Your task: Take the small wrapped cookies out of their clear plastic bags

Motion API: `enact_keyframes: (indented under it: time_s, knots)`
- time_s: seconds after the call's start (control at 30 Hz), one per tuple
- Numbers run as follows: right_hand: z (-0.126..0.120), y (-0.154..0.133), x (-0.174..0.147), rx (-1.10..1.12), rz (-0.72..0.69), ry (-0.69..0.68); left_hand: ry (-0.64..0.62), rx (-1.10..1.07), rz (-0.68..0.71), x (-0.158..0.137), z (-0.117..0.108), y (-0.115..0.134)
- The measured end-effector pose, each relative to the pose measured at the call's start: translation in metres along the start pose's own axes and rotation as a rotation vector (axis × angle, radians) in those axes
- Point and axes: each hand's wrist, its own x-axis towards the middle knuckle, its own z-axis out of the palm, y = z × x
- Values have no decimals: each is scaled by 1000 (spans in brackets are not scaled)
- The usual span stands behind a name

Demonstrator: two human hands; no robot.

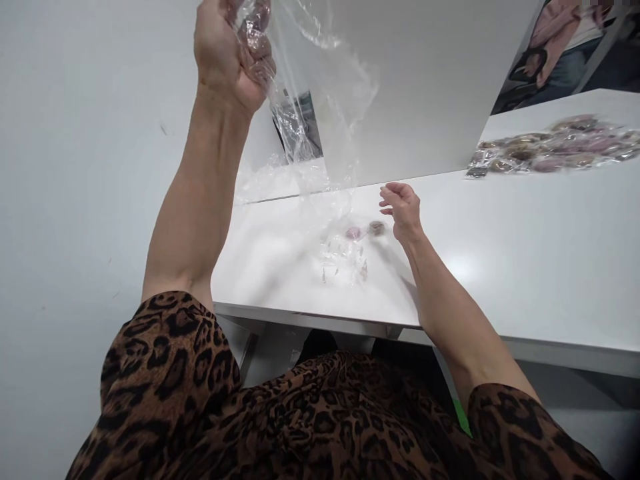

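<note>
Fingers of the left hand (227, 60) clamped tight on the clear plastic bag (305, 127), held up high, its film trailing down over the white table (500, 267)! Right hand (407, 210), fingers bent and slightly apart, hovers near a brownish piece (377, 228) and a pink piece (353, 233); farther right, a spread of wrapped pieces (565, 147).

A white table (500, 267) stretches across the middle, bare board showing at 3 o'clock. Rising from it toward 1 o'clock is a plain pale grey panel (425, 87). Past the panel's edge, at 2 o'clock, a co-worker (553, 37) shows in part, in a pink top and blue trousers. Between 2 and 3 o'clock lies a blurred pile of clear-wrapped pieces (565, 145), pink and brown. A pale surface (75, 200) with a few dark specks fills 9 o'clock. Between 4 and 5 o'clock sits a bright green patch (463, 419).
</note>
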Motion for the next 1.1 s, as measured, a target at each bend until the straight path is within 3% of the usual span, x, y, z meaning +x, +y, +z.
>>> enact_keyframes:
  time_s: [0.1,0.23,0.43,0.53,0.67,0.77,0.83,0.9,1.0,1.1]
  knots:
    - [10,2,-8,14,-24,-198,-78,-249,-135,-25,0,6]
    - [23,11,-24,-5,40,-354,-222,-532,-294,-71,11,9]
    - [32,21,-39,15,162,-492,-271,-482,-366,-116,17,-8]
    - [36,13,-45,117,132,-541,-350,-360,-485,-134,14,-40]
    - [40,-5,-55,226,97,-585,-468,-89,-634,-163,8,-111]
    - [38,-12,-59,252,145,-634,-673,53,-699,-180,-1,-163]
    - [36,-11,-58,218,200,-673,-830,160,-695,-184,-9,-186]
    - [32,-7,-54,173,232,-664,-907,252,-619,-178,-19,-198]
    - [27,-5,-47,147,232,-583,-790,388,-444,-147,-36,-207]
    - [21,-11,-42,154,199,-543,-430,557,-274,-94,-60,-220]
